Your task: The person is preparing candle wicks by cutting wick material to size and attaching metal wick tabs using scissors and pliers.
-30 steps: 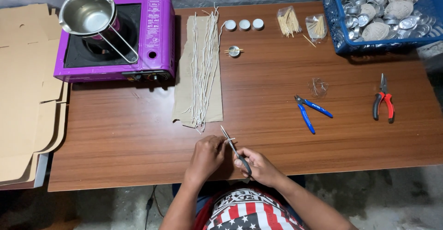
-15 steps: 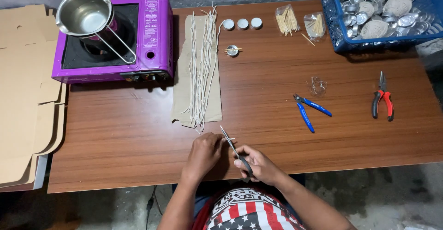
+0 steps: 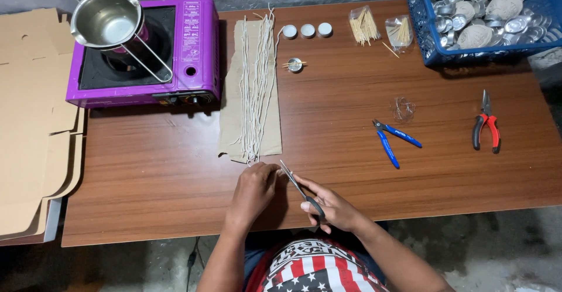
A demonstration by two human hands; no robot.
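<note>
My right hand (image 3: 331, 209) grips black-handled scissors (image 3: 300, 189), whose blades point up and left over the wooden table (image 3: 146, 175). Beside the blades, my left hand (image 3: 253, 191) rests palm down. Its curled fingertips are at the lower ends of several white wick strands (image 3: 256, 87). Those strands lie lengthwise on a strip of brown paper (image 3: 233, 116). Whether the left fingers pinch a strand is hidden by the back of the hand.
A purple portable stove (image 3: 187, 52) carries a steel pouring pot (image 3: 108, 19) at the back left, with flat cardboard (image 3: 29, 116) beside it. Blue cutters (image 3: 389, 139), red pliers (image 3: 486, 129), toothpick bags (image 3: 366, 27), small metal cups (image 3: 307, 31) and a blue basket (image 3: 433, 40) occupy the right.
My left hand has slid up to the ends of the wick strands, and the short white piece it pinched is no longer visible. The right hand with the scissors barely moved.
</note>
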